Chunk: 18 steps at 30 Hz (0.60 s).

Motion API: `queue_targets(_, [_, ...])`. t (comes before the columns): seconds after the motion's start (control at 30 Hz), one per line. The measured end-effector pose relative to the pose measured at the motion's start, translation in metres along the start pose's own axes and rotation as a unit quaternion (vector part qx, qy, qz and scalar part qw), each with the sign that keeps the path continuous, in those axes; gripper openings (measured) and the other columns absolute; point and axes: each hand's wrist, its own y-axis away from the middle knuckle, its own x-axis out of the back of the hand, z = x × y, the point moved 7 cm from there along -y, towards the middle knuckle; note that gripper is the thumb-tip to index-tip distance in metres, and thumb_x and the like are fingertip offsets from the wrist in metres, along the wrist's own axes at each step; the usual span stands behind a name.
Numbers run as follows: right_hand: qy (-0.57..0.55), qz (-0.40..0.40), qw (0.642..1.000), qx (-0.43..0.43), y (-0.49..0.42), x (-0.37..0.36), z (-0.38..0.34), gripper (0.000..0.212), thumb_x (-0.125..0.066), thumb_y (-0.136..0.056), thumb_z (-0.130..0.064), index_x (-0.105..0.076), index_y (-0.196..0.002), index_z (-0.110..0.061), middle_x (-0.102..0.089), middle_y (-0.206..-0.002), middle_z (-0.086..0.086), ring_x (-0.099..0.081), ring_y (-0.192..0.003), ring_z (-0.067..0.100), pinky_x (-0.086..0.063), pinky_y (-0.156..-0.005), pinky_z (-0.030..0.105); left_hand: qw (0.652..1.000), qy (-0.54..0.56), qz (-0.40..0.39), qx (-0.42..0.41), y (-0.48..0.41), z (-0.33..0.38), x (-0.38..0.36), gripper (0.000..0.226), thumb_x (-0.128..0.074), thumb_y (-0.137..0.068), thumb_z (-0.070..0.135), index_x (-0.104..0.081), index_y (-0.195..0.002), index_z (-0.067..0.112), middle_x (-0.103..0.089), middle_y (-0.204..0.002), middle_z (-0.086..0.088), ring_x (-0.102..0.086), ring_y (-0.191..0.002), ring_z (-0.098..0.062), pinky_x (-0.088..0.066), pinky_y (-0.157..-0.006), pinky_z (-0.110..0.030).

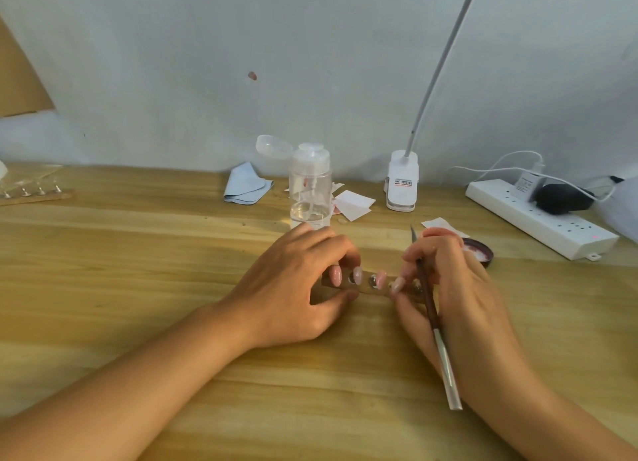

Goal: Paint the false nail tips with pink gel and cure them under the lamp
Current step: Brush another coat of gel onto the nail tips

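Pale grey-white painted wall [310, 46] with small reddish mark, light wood-grain tabletop [138, 253] butted against wall, brown cardboard sheet [17, 77] leaning on wall's left end

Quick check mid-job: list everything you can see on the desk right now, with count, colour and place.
nail strip: one, brown, pink tips, centre, between hands
brush: one, brown and silver, right hand
gel pot: one, dark, behind right hand
pump bottle: one, clear, centre back
cloth: one, pale blue, left of bottle
wipes: several, white, right of bottle
lamp: one, white, back
power strip: one, white, far right
spare strip: one, far left
left hand: steadies strip
right hand: holds brush
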Motion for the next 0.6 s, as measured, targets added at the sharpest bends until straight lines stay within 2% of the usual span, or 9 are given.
queue_targets(0.13, [0.000,-0.009,1.000,0.000,0.0002,-0.0005,-0.0004,0.038,-0.071,-0.075,-0.002,-0.050,-0.103,-0.017,-0.053,-0.083,-0.018,-0.052,-0.088,0.011,-0.043,-0.072,0.020,1.000,0.011,-0.016,0.008,0.0002,-0.0006,-0.0027,0.018,-0.070,-0.082,0.028,-0.055,-0.093,0.031,-0.061,-0.084,0.013,-0.050,-0.079,-0.008,-0.042,-0.079,-0.027])
queue_targets(0.3, [0.002,-0.005,1.000,0.009,-0.0005,-0.0011,-0.0004,0.039,-0.067,-0.074,0.000,-0.049,-0.104,-0.018,-0.050,-0.084,-0.020,-0.049,-0.087,0.010,-0.040,-0.073,0.017,0.999,0.016,-0.028,0.014,0.0009,-0.0009,-0.0041,0.019,-0.071,-0.082,0.026,-0.055,-0.092,0.031,-0.061,-0.084,0.012,-0.051,-0.078,-0.008,-0.043,-0.080,-0.029])
queue_targets(0.47, [-0.001,-0.005,1.000,0.017,-0.0008,-0.0018,-0.0010,0.042,-0.069,-0.072,0.000,-0.049,-0.105,-0.017,-0.051,-0.087,-0.020,-0.052,-0.089,0.013,-0.045,-0.072,0.025,0.999,0.015,-0.026,0.031,0.0017,-0.0018,-0.0036,0.019,-0.070,-0.078,0.027,-0.055,-0.091,0.029,-0.058,-0.079,0.016,-0.050,-0.079,-0.006,-0.037,-0.074,-0.015])
queue_targets(0.6, [-0.026,0.013,1.000,0.008,-0.0013,0.0006,-0.0039,0.047,-0.068,-0.069,-0.005,-0.048,-0.110,-0.015,-0.054,-0.097,-0.011,-0.054,-0.096,0.015,-0.044,-0.082,0.030,0.998,0.021,-0.011,0.058,0.0024,-0.0060,-0.0007,0.024,-0.069,-0.075,0.027,-0.055,-0.093,0.029,-0.060,-0.080,0.014,-0.050,-0.082,-0.006,-0.042,-0.070,-0.024])
